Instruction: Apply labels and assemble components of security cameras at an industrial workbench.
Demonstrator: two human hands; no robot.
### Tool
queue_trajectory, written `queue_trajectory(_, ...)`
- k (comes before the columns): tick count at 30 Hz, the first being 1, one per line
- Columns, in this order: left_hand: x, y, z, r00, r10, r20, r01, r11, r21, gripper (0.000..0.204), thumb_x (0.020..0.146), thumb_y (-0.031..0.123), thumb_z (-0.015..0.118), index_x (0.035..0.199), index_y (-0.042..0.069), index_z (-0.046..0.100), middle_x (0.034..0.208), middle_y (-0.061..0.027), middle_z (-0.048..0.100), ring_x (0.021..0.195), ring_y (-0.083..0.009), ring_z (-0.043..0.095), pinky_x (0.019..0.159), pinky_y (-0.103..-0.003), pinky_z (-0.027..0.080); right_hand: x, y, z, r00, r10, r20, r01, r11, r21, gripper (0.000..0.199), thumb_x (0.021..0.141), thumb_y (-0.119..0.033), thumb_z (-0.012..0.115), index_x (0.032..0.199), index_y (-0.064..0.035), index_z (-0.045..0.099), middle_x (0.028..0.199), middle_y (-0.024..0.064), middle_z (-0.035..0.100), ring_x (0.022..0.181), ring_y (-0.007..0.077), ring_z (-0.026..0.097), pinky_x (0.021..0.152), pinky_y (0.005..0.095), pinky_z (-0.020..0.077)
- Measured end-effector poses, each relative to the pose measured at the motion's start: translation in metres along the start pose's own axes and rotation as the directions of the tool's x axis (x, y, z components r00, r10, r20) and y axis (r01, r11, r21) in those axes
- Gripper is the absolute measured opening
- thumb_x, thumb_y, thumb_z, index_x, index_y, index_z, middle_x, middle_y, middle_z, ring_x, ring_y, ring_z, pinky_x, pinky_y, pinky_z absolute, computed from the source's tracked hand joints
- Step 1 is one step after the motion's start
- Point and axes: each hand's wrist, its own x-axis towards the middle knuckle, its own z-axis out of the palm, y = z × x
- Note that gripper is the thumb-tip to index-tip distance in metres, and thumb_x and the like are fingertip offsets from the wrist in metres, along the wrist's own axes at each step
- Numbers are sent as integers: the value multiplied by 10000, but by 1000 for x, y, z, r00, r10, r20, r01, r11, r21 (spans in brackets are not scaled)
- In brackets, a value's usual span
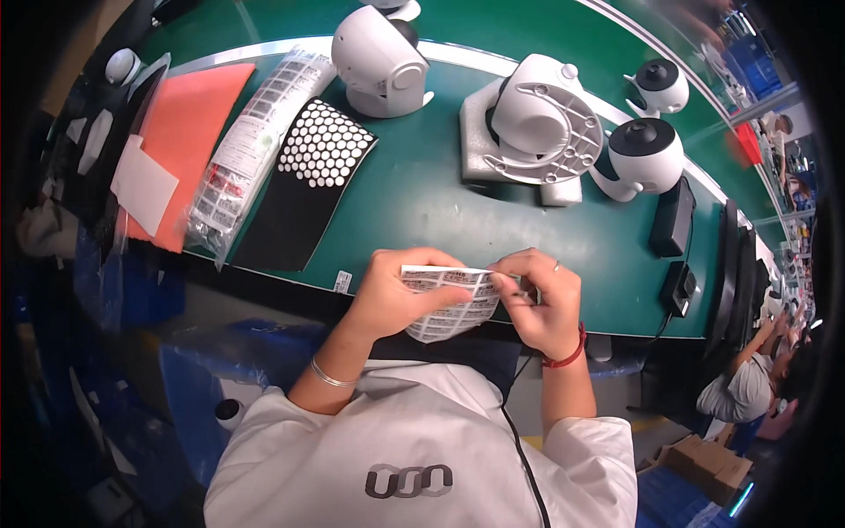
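Note:
A white sheet of printed labels (444, 324), curved downward, is held up over the near edge of the table. My left hand (394, 295) grips its left side, thumb across the printed face and fingers behind. At the sheet's upper right corner, the thumb and forefinger of my right hand (547, 297) are pinched together on its edge. Whether a single label is lifted there is too small to tell. Beyond my hands, a white rounded device (537, 123) with a ribbed base lies tilted against a white foam block (476, 132).
More white devices (645, 154) with black tops stand at right, near a black power adapter (678, 289). Another white device (377, 66) stands at the back. Leftward lie a black sheet of white round stickers (326, 145), a bagged label stack (255, 145) and an orange sheet (189, 132).

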Motion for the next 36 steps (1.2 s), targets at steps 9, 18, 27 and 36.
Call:
queue_trajectory(9,2,-12,0,1000,-10,-13,10,1000,29,138,787,77,787,853,-16,709,744,-27,707,687,-51,626,609,-222,503,-3,5,7,970,244,15,-245,967,72,126,748,-36,762,823,-9,665,699,26,613,521,77,425,504,231,332)
queue_trajectory(18,1,-17,-2,995,94,34,-98,984,150,122,772,43,790,850,-6,710,765,-41,710,683,-63,633,605,-215,493,-15,23,18,960,270,75,-280,918,280,151,792,-42,762,787,2,617,731,48,598,586,50,508,503,207,376)
queue_trajectory(27,0,-17,-4,1000,30,-4,-30,998,47,122,781,46,784,862,-5,708,768,-28,708,690,-58,633,616,-206,493,-15,34,-3,981,175,-87,-136,930,342,317,691,-42,824,979,2,698,938,79,672,576,39,439,496,194,314)
queue_trajectory(36,-2,-18,-5,998,69,-7,-68,991,111,113,766,55,800,814,-13,725,719,-47,714,646,-66,642,573,-213,498,-17,21,9,990,137,29,-140,974,179,86,756,5,729,816,-4,667,752,42,646,514,66,435,484,225,322)
